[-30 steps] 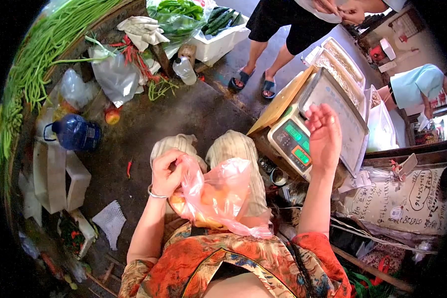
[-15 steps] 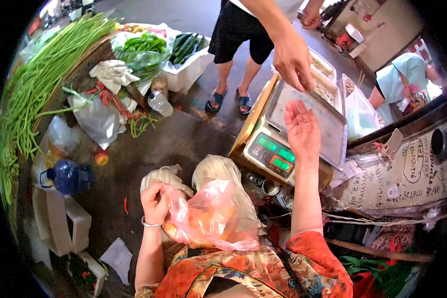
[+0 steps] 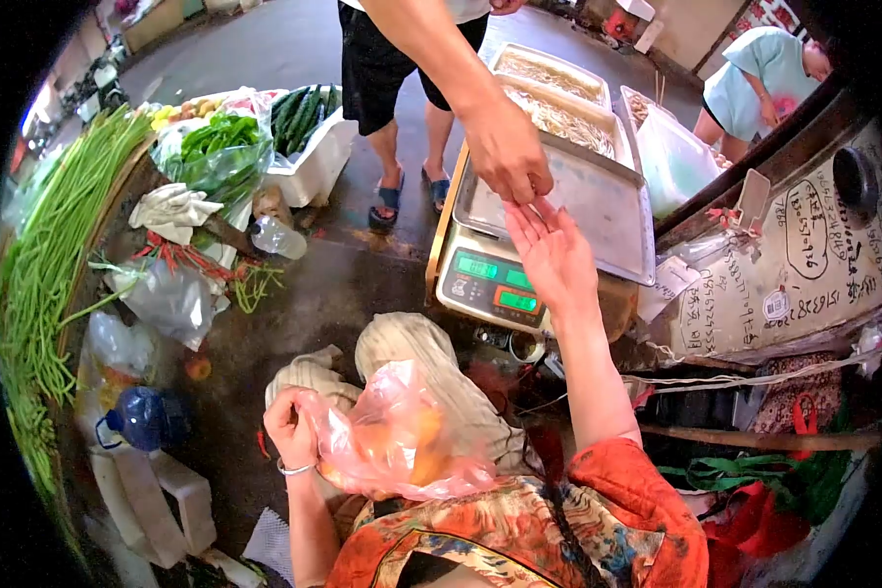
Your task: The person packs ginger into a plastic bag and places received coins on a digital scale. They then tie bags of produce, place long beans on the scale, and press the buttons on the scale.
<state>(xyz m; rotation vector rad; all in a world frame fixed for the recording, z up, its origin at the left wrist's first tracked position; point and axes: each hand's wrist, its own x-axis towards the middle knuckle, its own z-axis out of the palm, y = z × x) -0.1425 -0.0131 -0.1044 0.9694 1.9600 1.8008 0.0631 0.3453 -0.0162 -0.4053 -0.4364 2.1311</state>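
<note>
My left hand (image 3: 292, 425) is closed on the edge of a pink plastic bag (image 3: 387, 431) resting on my lap. Orange, rounded things show through its thin film; their kind is unclear. Palm up and fingers stretched out, my right hand (image 3: 556, 253) reaches over the front of a digital scale (image 3: 490, 284). Another person's hand (image 3: 508, 157) comes down from above and meets my right fingertips. Whether something small lies between those fingers is hidden. Under both hands is the scale's metal tray (image 3: 598, 220).
Behind the scale stand trays of pale sprouts (image 3: 559, 122). Long green stalks (image 3: 69, 255), bagged leafy greens (image 3: 216, 147) and cucumbers (image 3: 294, 118) lie at the left. A blue jug (image 3: 147, 419) stands below them. The other person stands in sandals (image 3: 386, 201) ahead.
The other person's hand has come down onto my right fingertips, which were apart from it before. The view has shifted. My left hand keeps its hold on the bag.
</note>
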